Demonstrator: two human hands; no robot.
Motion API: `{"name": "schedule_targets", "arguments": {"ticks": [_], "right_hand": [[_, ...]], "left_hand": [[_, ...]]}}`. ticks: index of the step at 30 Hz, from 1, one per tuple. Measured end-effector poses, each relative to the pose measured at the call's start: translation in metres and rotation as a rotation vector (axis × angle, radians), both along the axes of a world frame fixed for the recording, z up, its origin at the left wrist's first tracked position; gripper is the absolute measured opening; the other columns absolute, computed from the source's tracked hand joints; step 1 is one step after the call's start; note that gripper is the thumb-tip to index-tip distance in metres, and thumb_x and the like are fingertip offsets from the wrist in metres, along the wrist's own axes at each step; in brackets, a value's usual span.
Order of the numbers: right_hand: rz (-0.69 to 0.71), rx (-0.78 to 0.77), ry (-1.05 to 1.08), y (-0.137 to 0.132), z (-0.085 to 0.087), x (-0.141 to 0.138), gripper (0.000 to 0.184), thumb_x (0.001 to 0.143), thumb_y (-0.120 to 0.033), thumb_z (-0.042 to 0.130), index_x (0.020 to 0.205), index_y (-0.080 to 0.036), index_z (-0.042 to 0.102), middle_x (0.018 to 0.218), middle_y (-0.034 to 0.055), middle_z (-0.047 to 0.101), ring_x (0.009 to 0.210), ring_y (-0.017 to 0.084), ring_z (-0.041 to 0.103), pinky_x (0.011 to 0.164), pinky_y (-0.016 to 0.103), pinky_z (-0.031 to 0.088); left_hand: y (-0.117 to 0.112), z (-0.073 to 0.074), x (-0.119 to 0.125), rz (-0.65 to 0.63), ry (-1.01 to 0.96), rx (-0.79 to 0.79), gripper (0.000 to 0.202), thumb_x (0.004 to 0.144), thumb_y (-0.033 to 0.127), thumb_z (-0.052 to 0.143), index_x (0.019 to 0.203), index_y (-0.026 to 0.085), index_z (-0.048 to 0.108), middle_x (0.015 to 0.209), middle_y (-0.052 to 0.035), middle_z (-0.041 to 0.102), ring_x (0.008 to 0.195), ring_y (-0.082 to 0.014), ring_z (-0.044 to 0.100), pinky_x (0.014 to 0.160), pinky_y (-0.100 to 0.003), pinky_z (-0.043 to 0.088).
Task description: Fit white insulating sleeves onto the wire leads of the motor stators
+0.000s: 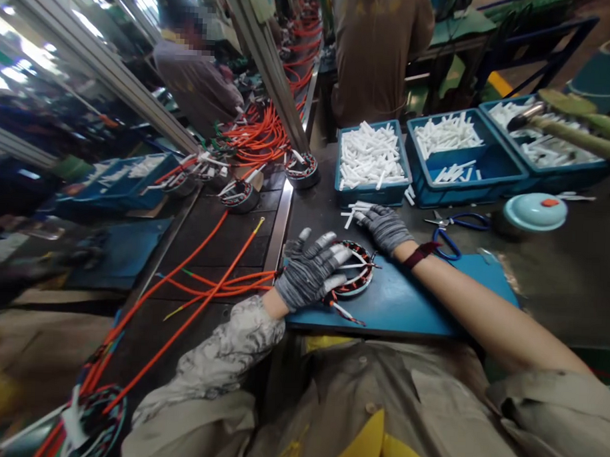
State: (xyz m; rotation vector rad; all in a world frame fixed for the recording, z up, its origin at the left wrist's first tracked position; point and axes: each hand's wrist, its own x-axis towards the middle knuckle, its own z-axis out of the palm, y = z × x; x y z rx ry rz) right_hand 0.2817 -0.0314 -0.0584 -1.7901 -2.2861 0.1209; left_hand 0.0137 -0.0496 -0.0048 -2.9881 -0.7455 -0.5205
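The round wound stator (356, 269) lies flat on my blue mat (407, 302), its ring face up. My left hand (311, 272), in a grey knit glove, rests on its left rim, fingers spread, pressing rather than gripping. My right hand (385, 228) curls at the far rim, perhaps pinching 1 white sleeve (356, 265). Orange leads (223, 282) trail left. 3 blue bins (369, 194) of white tubes sit beyond.

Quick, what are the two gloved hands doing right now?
Left hand: open, fingers spread, resting on the round wound coil on the blue mat.
Right hand: curled at the coil's far edge; cannot tell whether it grips anything.
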Motion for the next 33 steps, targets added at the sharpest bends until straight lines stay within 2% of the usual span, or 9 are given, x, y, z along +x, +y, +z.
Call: {"name": "schedule_targets", "arguments": {"ticks": [5, 9, 12, 14, 17, 20, 22, 26, 33], "right_hand": [[-0.080, -0.005, -0.033, -0.001, -0.005, 0.007, 0.046, 0.103, -0.025, 0.042, 0.143, -0.009, 0.058, 0.155, 0.0231, 0.050, 0.135, 0.035, 0.050, 0.110, 0.051, 0.039], [-0.079, -0.031, -0.042, -0.003, 0.000, 0.017, 0.043, 0.100, -0.028, 0.050, 0.136, -0.008, 0.063, 0.137, 0.0221, 0.065, 0.123, 0.031, 0.059, 0.104, 0.045, 0.044], [-0.076, -0.047, -0.034, -0.004, 0.006, 0.020, 0.032, 0.098, -0.027, 0.054, 0.118, -0.010, 0.073, 0.117, 0.0196, 0.074, 0.112, 0.030, 0.064, 0.098, 0.043, 0.047], [-0.082, -0.032, -0.028, -0.011, 0.010, 0.020, 0.029, 0.097, -0.025, 0.054, 0.113, -0.011, 0.074, 0.126, 0.0194, 0.071, 0.121, 0.032, 0.061, 0.103, 0.046, 0.047], [-0.126, 0.088, 0.228, -0.042, 0.018, 0.017, 0.030, 0.097, -0.027, 0.054, 0.117, -0.013, 0.071, 0.144, 0.0184, 0.061, 0.132, 0.031, 0.056, 0.113, 0.049, 0.044], [-0.273, 0.165, 0.791, -0.094, 0.026, 0.012, 0.028, 0.097, -0.037, 0.056, 0.116, -0.020, 0.068, 0.115, 0.0109, 0.076, 0.102, 0.025, 0.072, 0.097, 0.044, 0.057], [-0.349, 0.059, 1.014, -0.127, 0.030, 0.008, 0.027, 0.091, -0.041, 0.066, 0.112, -0.025, 0.069, 0.106, 0.0065, 0.078, 0.091, 0.023, 0.074, 0.087, 0.041, 0.061], [-0.417, -0.105, 1.161, -0.159, 0.031, -0.002, 0.024, 0.086, -0.039, 0.070, 0.104, -0.024, 0.076, 0.104, 0.0059, 0.080, 0.094, 0.024, 0.076, 0.087, 0.040, 0.062], [-0.226, -0.148, 1.127, -0.143, 0.036, -0.004, 0.030, 0.086, -0.042, 0.073, 0.110, -0.027, 0.080, 0.113, 0.0048, 0.080, 0.105, 0.027, 0.075, 0.098, 0.043, 0.059]], "left_hand": [[-0.009, -0.012, -0.005, -0.056, 0.027, -0.064, 0.027, 0.104, 0.026, 0.051, 0.121, 0.028, 0.072, 0.121, -0.0011, 0.077, 0.142, -0.0253, 0.053, 0.130, -0.067, 0.002], [-0.019, -0.020, 0.002, -0.105, -0.011, -0.051, 0.032, 0.106, 0.026, 0.043, 0.115, 0.024, 0.073, 0.111, -0.0037, 0.079, 0.116, -0.0232, 0.071, 0.130, -0.065, 0.017], [-0.029, -0.022, 0.008, -0.073, -0.006, -0.011, 0.031, 0.105, 0.029, 0.045, 0.116, 0.023, 0.073, 0.105, -0.0033, 0.080, 0.103, -0.0228, 0.074, 0.127, -0.061, 0.029], [-0.036, -0.021, 0.010, -0.018, -0.037, 0.016, 0.030, 0.104, 0.026, 0.046, 0.117, 0.022, 0.072, 0.106, -0.0037, 0.080, 0.104, -0.0233, 0.073, 0.126, -0.061, 0.031], [-0.042, -0.016, 0.007, 0.022, -0.053, -0.006, 0.030, 0.102, 0.027, 0.050, 0.124, 0.023, 0.071, 0.117, -0.0046, 0.078, 0.119, -0.0254, 0.069, 0.126, -0.058, 0.032], [-0.043, -0.010, 0.000, 0.011, -0.088, -0.087, 0.030, 0.102, 0.031, 0.052, 0.124, 0.023, 0.071, 0.124, -0.0047, 0.076, 0.126, -0.0244, 0.065, 0.125, -0.051, 0.035], [-0.041, -0.009, -0.004, 0.000, -0.127, -0.127, 0.030, 0.102, 0.031, 0.050, 0.122, 0.021, 0.071, 0.121, -0.0050, 0.077, 0.122, -0.0228, 0.068, 0.125, -0.050, 0.035], [-0.037, -0.013, -0.006, -0.012, -0.134, -0.176, 0.032, 0.103, 0.028, 0.047, 0.124, 0.023, 0.071, 0.114, -0.0033, 0.079, 0.113, -0.0213, 0.072, 0.126, -0.052, 0.032], [-0.034, -0.018, -0.015, -0.064, -0.084, -0.249, 0.032, 0.102, 0.026, 0.053, 0.127, 0.027, 0.071, 0.120, -0.0024, 0.078, 0.116, -0.0217, 0.070, 0.131, -0.054, 0.024]]}}
